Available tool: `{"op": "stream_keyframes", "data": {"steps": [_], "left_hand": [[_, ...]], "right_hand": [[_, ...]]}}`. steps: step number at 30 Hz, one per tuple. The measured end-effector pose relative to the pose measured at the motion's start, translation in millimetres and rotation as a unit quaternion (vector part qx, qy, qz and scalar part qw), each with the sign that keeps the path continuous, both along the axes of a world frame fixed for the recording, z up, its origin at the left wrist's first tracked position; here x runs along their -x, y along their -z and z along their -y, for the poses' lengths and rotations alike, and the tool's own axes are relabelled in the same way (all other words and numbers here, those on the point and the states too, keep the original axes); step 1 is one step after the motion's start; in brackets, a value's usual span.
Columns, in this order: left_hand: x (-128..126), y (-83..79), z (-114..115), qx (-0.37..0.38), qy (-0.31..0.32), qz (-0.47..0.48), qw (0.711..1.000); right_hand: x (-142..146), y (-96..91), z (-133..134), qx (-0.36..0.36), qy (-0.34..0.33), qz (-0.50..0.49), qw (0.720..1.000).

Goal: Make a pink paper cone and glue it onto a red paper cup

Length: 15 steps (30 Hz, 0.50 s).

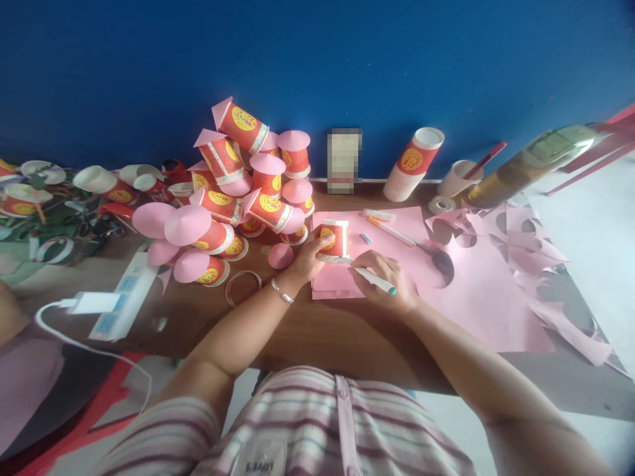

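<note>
We have a red cup [333,241] in front of us, over the near-left part of a stack of pink sheets [340,283]. Our left hand [310,256] is closed around its left side, the thumb lying across the yellow emblem, and a white band on the wall faces up. Our right hand [389,277] grips a white pen [374,279] with a teal end, its other end pointing at the cup's near rim; whether the tip touches, we cannot tell.

We judge the step in hand to be marking the cup, or lining the pen up to do so. The next move seems to call for a steady left hold, with the thumb off the spot being marked, and light pressure so the wall does not dent.

Just beyond the cup, a white tube [380,215] and an orange pen [391,231] lie on the pink paper. To our left, near the wrist, sit a pink disc [280,256] and a ring [243,288], with the coned cups [225,206] heaped behind. Farther out stand a tilted cup stack [414,165] and a bottle [526,170] to the right, paper scraps [570,325] nearer us, and a power strip [122,301] on the left.
</note>
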<state>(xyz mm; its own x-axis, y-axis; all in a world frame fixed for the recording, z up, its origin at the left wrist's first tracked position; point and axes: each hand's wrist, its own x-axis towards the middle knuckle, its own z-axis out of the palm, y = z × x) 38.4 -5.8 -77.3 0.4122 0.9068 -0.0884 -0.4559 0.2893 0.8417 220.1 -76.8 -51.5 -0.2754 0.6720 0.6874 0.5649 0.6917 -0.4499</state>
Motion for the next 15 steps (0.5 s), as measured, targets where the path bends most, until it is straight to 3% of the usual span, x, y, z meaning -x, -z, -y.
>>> {"op": "stream_keyframes", "data": {"steps": [15], "left_hand": [[0.2, -3.6, 1.3, 0.004, 0.014, -0.007, 1.000]], "right_hand": [[-3.4, 1.5, -2.6, -0.005, -0.002, -0.009, 1.000]]}}
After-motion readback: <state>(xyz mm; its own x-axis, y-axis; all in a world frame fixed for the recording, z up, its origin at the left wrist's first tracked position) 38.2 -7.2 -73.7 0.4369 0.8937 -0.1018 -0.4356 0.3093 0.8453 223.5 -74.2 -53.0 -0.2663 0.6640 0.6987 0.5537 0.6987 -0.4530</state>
